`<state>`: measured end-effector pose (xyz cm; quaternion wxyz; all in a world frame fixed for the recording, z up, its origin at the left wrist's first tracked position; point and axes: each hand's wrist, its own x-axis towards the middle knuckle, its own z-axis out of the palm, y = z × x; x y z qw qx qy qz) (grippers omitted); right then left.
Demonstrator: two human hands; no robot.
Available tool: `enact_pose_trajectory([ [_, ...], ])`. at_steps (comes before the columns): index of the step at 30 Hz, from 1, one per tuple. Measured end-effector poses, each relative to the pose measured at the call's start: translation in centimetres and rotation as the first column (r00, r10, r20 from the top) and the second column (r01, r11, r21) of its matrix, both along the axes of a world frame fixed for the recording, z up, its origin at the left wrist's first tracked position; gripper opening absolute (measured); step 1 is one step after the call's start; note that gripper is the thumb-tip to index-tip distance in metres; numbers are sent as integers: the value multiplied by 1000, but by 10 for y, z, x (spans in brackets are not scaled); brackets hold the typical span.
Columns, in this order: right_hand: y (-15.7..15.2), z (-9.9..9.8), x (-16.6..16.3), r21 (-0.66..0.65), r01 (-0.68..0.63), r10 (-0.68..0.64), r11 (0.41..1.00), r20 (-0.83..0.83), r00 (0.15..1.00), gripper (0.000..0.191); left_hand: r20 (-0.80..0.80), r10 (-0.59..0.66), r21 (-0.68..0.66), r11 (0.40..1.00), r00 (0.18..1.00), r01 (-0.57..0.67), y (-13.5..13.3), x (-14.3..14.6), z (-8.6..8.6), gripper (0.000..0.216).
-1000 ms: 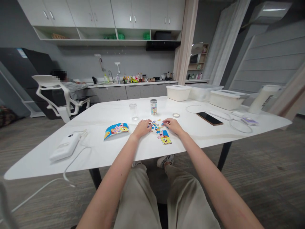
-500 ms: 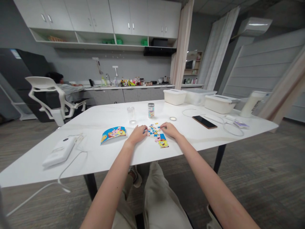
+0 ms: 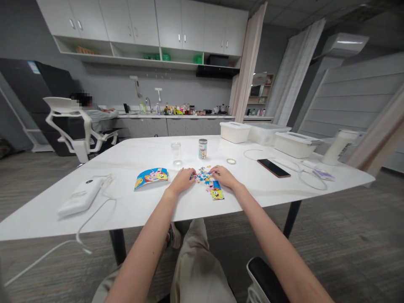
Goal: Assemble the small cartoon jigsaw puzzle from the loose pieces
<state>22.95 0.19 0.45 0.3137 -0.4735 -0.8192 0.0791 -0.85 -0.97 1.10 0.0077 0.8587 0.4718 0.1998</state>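
Note:
Loose jigsaw puzzle pieces (image 3: 203,174), blue, yellow and pink, lie in a small pile on the white table. My left hand (image 3: 183,180) rests at the pile's left edge, fingers curled together; what they hold, if anything, is too small to make out. From the right, my right hand (image 3: 223,176) reaches the pile with thumb and fingers pinched on what looks like a puzzle piece. Just below the pile is a joined puzzle section (image 3: 217,192) showing a yellow cartoon face. A curved picture sheet (image 3: 152,177) with similar cartoon characters lies left of my left hand.
Behind the pile stand a printed can (image 3: 203,149), a clear container (image 3: 176,154) and a round lid (image 3: 231,161). A phone (image 3: 273,167) and cables lie right; a white power strip (image 3: 81,197) is left. Lidded boxes (image 3: 234,132) line the back. A person (image 3: 94,115) sits beyond.
The camera view has shifted, and my legs and chair show differently. Both hands stay beside the pile; the fingers of the right hand have shifted slightly over the pieces.

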Motion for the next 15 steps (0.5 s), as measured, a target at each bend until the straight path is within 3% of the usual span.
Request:
enact_pose_trajectory([
  [9,4,-8,3,-19,-47,46,999,-36,998,22,9,-7,-45,999,1000,8,-4,4,0,26],
  [15,6,-8,6,12,12,-11,1000,-98,995,26,-4,131,-11,991,991,-131,-5,8,5,24],
])
